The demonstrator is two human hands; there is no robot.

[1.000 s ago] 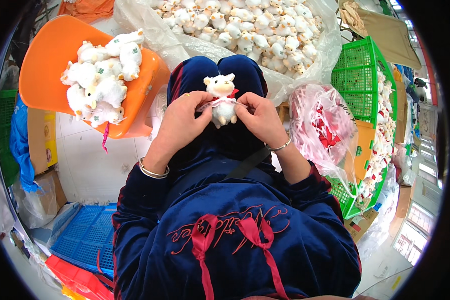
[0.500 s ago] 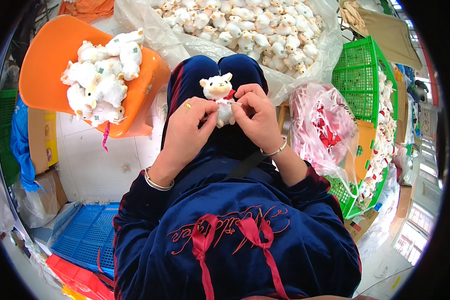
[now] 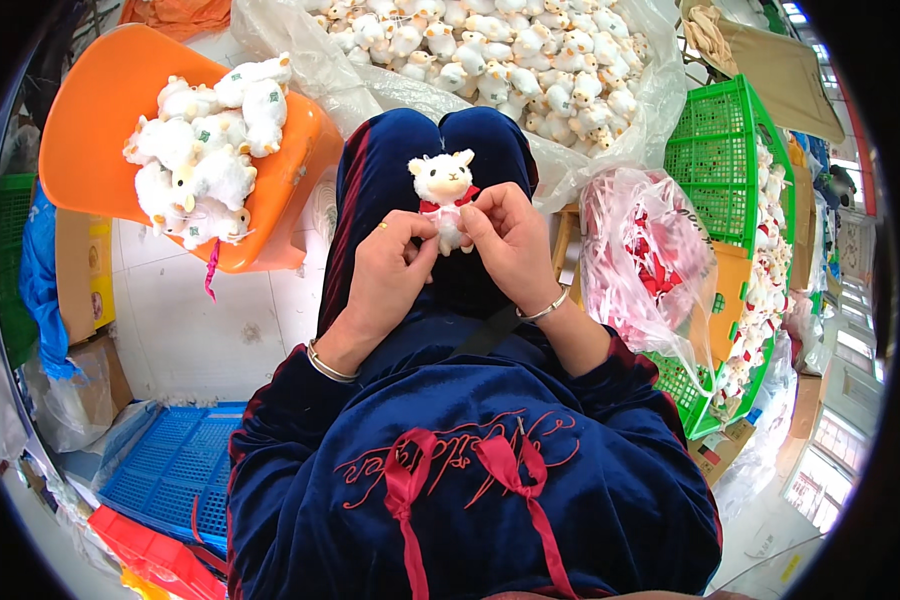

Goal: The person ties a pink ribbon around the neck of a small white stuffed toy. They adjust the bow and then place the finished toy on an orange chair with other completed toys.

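A small white plush sheep (image 3: 442, 178) sits upright on my lap between my knees, its face turned up. Round its neck lies a red cape (image 3: 438, 208), with pale ribbon ties at the chest. My left hand (image 3: 388, 268) is closed in a pinch at the tie on the plush's left-hand side in the picture. From the other side my right hand (image 3: 510, 245) pinches the tie, thumb and forefinger against the chest. The fingers partly hide the ribbon and the toy's belly.
An orange chair (image 3: 90, 120) at left bears several plush sheep. Beyond my knees a large clear bag (image 3: 370, 95) holds a heap of them. At right are a plastic bag of red and pale ribbon pieces (image 3: 645, 250) and a green crate (image 3: 710, 160) with dressed toys. A blue crate (image 3: 170, 470) lies lower left.
The plush has shifted slightly right and its head has tilted. More of the red cape shows at its neck. Both hands have drawn closer together at the chest.
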